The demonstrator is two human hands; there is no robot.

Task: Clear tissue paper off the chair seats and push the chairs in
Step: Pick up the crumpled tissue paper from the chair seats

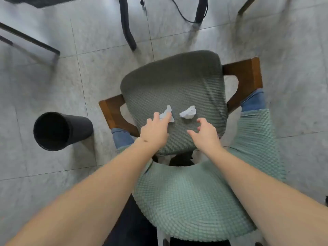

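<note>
Left hand (154,132) was open with fingertips on one tissue wad (167,113), looked like touching; right hand (205,133) hovered open near the other wad (187,113) on the chair seat (177,86)

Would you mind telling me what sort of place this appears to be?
Probably a dining or meeting room: a wooden-armed chair with grey-green fabric seat cover, grey tiled floor, dark metal table legs and a black plastic waste bin.

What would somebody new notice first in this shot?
Two bare hands reaching over a grey-green chair seat: the left hand touches one white tissue wad, the right hand hovers open just short of the other wad. A black bin stands on the floor to the left.
</note>
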